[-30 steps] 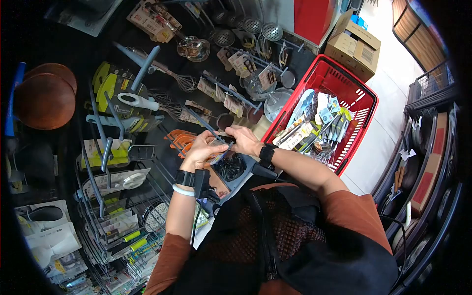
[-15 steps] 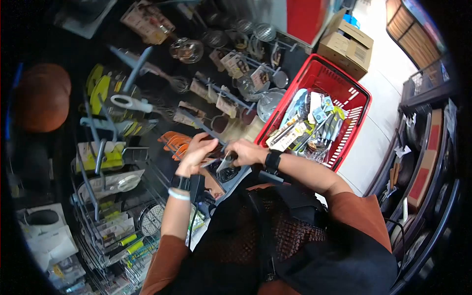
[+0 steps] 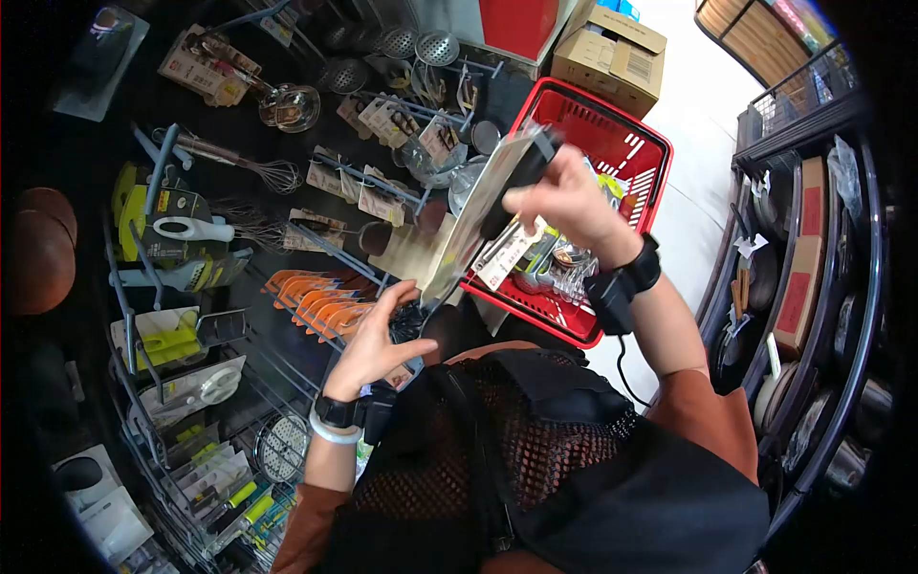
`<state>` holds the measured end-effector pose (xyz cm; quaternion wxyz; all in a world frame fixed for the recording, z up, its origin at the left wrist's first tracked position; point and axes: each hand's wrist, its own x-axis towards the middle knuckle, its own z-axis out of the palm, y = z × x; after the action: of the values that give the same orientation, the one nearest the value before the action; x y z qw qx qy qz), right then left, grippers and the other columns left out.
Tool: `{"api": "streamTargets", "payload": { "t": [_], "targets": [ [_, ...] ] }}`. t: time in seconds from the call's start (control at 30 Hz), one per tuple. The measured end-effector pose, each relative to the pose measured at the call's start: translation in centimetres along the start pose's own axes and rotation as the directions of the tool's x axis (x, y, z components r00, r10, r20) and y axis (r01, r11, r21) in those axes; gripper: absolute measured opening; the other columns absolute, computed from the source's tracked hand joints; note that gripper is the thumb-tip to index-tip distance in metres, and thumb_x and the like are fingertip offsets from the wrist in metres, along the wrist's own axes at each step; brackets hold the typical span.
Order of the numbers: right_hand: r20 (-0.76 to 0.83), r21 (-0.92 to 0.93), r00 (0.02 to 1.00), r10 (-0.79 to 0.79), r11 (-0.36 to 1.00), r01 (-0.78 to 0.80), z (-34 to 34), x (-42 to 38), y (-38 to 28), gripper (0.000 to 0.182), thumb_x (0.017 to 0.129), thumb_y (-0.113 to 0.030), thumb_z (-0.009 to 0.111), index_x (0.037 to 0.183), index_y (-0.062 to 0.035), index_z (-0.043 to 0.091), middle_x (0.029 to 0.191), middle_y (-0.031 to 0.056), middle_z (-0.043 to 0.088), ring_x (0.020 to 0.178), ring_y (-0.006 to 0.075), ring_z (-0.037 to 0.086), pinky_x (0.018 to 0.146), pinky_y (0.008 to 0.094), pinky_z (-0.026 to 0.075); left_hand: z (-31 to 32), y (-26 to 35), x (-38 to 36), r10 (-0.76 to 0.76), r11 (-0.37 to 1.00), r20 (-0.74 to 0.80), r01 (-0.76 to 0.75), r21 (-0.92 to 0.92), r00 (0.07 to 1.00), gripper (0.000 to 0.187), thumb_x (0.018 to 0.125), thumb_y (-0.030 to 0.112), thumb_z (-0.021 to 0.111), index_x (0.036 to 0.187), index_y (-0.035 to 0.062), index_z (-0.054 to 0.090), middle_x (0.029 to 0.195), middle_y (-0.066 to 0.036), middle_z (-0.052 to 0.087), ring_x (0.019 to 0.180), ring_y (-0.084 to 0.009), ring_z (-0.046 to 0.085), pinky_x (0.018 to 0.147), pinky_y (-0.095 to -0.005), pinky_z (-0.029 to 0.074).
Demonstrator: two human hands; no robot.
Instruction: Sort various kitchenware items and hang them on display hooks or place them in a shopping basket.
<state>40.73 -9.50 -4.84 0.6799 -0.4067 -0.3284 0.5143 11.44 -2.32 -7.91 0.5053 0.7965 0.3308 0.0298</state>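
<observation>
My right hand (image 3: 579, 206) grips a long flat package (image 3: 470, 230) by its upper end, where a black part shows under the fingers. The package tilts across the rack toward the red basket, and what is inside cannot be made out. Near its lower end is my left hand (image 3: 373, 344), thumb and fingers spread and nothing held in the palm. Orange-handled tools (image 3: 320, 298) hang just beyond the left fingers. Behind the package, the red shopping basket (image 3: 660, 158) holds several packaged utensils (image 3: 555, 258).
Hooks on the rack carry whisks (image 3: 273, 175), strainers (image 3: 437, 48) and carded ladles (image 3: 375, 236). Green-and-white packaged tools (image 3: 172, 335) hang at left. A cardboard box (image 3: 612, 59) stands behind the basket. Pans fill the shelf (image 3: 765, 287) at right.
My right hand has risen from the rack toward the basket with the package in it. My left hand has moved slightly down and its fingers have spread. The view has shifted.
</observation>
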Motion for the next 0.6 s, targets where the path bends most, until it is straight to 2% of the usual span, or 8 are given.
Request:
{"api": "streamTargets", "payload": {
  "t": [0.07, 0.17, 0.23, 0.3, 0.4, 0.43, 0.5, 0.6],
  "targets": [
    [-0.141, 0.041, 0.99, 0.027, 0.999, -0.021, -2.0, 0.5, -2.0, 0.03, 0.07, -0.006, 0.068, 0.097, 0.0004, 0.057, 0.074, 0.0033, 0.058, 0.048, 0.0091, 0.052, 0.041, 0.0221, 0.044, 0.9, 0.8, 1.8, 0.052, 0.993, 0.131, -0.065, 0.097, 0.99, 0.056, 0.073, 0.015, 0.068, 0.122, 0.003, 0.044, 0.106, -0.018, 0.059, 0.102, -0.0303, 0.056, 0.086, -0.0352, 0.043],
    [-0.295, 0.011, 0.956, -0.007, 1.0, 0.011, -3.6, 0.2, -2.8, 0.026, 0.073, -0.011, 0.069, 0.094, -0.0009, 0.057, 0.072, 0.0026, 0.057, 0.046, 0.0066, 0.049, 0.038, 0.0209, 0.042, 2.2, -0.3, 3.8, 0.084, 0.991, 0.124, -0.096, 0.097, 0.989, 0.047, 0.076, 0.012, 0.064, 0.118, 0.0012, 0.046, 0.098, -0.019, 0.061, 0.094, -0.033, 0.058, 0.08, -0.0348, 0.044],
    [-0.288, 0.001, 0.957, -0.019, 1.0, 0.02, -4.1, 0.1, -2.5, 0.028, 0.076, -0.016, 0.069, 0.095, -0.001, 0.056, 0.072, 0.0018, 0.056, 0.047, 0.005, 0.048, 0.04, 0.0203, 0.042, 2.5, -0.2, 4.2, 0.082, 0.989, 0.135, -0.097, 0.112, 0.988, 0.043, 0.077, 0.008, 0.061, 0.117, 0.0, 0.048, 0.097, -0.018, 0.061, 0.091, -0.0281, 0.059, 0.079, -0.0327, 0.045],
    [-0.4, -0.141, 0.915, -0.058, 0.99, 0.001, -5.6, -0.2, -1.1, 0.033, 0.078, -0.018, 0.068, 0.101, -0.0005, 0.053, 0.073, 0.0022, 0.055, 0.048, 0.0037, 0.047, 0.043, 0.019, 0.042, 3.6, -0.8, 5.6, 0.053, 0.997, 0.149, -0.044, -0.065, 0.987, 0.041, 0.077, 0.002, 0.059, 0.117, -0.0027, 0.049, 0.098, -0.009, 0.062, 0.088, -0.0133, 0.057, 0.078, -0.027, 0.045],
    [-0.536, -0.358, 0.843, 0.032, 0.896, -0.261, -6.1, -1.9, 2.8, 0.085, 0.069, -0.045, 0.073, 0.121, 0.0104, 0.034, 0.089, 0.0099, 0.058, 0.074, 0.0121, 0.054, 0.057, 0.024, 0.043, 4.8, -1.0, 7.6, 0.002, 0.933, 0.318, 0.113, -0.343, 0.948, 0.041, 0.077, -0.003, 0.057, 0.117, -0.0026, 0.05, 0.099, -0.005, 0.061, 0.087, -0.0101, 0.056, 0.077, -0.0235, 0.045],
    [-0.473, -0.269, 0.847, 0.244, 0.875, -0.403, -6.7, -2.8, 4.9, 0.092, 0.068, -0.046, 0.074, 0.125, 0.0115, 0.03, 0.093, 0.0115, 0.058, 0.079, 0.0139, 0.054, 0.062, 0.0249, 0.043, 5.1, -0.9, 8.0, -0.01, 0.917, 0.349, 0.148, -0.369, 0.937, 0.041, 0.076, -0.003, 0.057, 0.117, -0.0026, 0.05, 0.099, -0.005, 0.061, 0.087, -0.0098, 0.057, 0.076, -0.0231, 0.045],
    [-0.365, -0.145, 0.834, 0.414, 0.86, -0.49, -5.8, -4.7, 8.9, 0.083, 0.068, -0.046, 0.073, 0.119, 0.0082, 0.037, 0.093, 0.0125, 0.058, 0.086, 0.0158, 0.054, 0.071, 0.0283, 0.043, 5.9, 0.0, 9.1, -0.044, 0.903, 0.4, 0.208, -0.377, 0.915, 0.041, 0.076, -0.003, 0.057, 0.116, -0.003, 0.05, 0.097, -0.005, 0.061, 0.086, -0.0102, 0.057, 0.076, -0.0231, 0.045],
    [-0.244, 0.122, 0.836, 0.492, 0.87, -0.477, -4.1, -6.4, 11.8, 0.032, 0.08, -0.022, 0.066, 0.099, 0.0011, 0.054, 0.081, 0.0068, 0.06, 0.072, 0.0128, 0.057, 0.063, 0.0241, 0.046, 7.4, 0.2, 10.8, -0.048, 0.885, 0.494, 0.266, -0.381, 0.868, 0.04, 0.075, -0.001, 0.058, 0.115, -0.0032, 0.051, 0.096, -0.005, 0.061, 0.085, -0.0098, 0.058, 0.073, -0.0228, 0.046]
  ]
}}
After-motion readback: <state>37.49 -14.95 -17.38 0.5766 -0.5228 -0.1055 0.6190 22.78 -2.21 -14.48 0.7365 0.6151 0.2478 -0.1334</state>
